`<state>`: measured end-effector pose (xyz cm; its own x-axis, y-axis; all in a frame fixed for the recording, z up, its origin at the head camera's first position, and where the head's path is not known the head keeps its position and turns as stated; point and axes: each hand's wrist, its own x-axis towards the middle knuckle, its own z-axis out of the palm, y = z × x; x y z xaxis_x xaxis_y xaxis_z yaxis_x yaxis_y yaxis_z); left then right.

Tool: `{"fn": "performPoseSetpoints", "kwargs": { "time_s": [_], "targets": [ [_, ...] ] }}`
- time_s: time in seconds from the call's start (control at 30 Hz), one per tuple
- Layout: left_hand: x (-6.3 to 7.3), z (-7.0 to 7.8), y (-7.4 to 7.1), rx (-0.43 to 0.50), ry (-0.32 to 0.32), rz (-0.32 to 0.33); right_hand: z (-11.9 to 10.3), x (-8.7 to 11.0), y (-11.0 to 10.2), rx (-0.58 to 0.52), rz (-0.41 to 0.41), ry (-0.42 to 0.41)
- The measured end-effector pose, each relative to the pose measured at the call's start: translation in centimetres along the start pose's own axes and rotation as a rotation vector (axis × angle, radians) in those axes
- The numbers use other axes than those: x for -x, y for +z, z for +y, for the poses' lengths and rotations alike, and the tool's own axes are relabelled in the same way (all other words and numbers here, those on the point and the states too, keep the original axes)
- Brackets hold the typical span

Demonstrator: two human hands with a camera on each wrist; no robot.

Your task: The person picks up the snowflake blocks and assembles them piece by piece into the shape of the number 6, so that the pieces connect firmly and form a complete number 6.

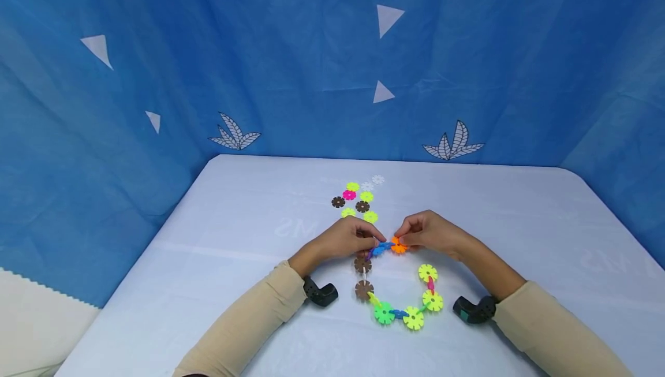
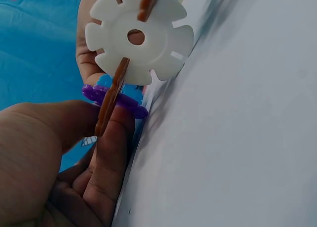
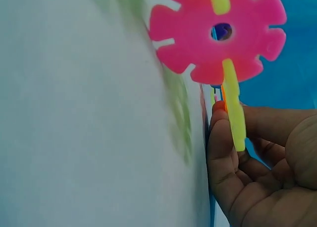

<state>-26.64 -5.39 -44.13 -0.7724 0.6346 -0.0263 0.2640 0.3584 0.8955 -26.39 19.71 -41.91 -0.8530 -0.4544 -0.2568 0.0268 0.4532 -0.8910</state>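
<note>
A curved chain of notched plastic discs, slotted edge to edge, lies on the table in a ring with a gap at its right side. My left hand pinches the purple disc at the chain's upper left, beside blue discs. With thumb and finger, my right hand pinches an orange disc right against the blue ones. Brown discs with a white disc between them run down the left side. A green disc is at the bottom; a pink disc joins yellow discs at right.
Beyond the hands, several loose discs lie on the white table: yellow discs, brown discs, a pink disc and white discs. A blue curtain stands behind the table.
</note>
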Motion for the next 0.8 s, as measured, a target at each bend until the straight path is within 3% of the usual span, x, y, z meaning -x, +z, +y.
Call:
{"fn": "performPoseSetpoints", "kwargs": {
  "time_s": [0.23,0.57,0.8],
  "targets": [
    [-0.1,-0.1,0.1,0.011,-0.005,-0.005,0.2,-0.1,0.1,0.003,0.006,-0.006],
    [-0.2,-0.4,-0.3,-0.047,0.024,-0.044,-0.2,-0.3,0.2,0.000,-0.028,-0.015],
    [0.1,-0.1,-0.7,-0.017,0.015,-0.087,-1.2,-1.5,-0.9,0.133,-0.018,-0.037]
  ]
}}
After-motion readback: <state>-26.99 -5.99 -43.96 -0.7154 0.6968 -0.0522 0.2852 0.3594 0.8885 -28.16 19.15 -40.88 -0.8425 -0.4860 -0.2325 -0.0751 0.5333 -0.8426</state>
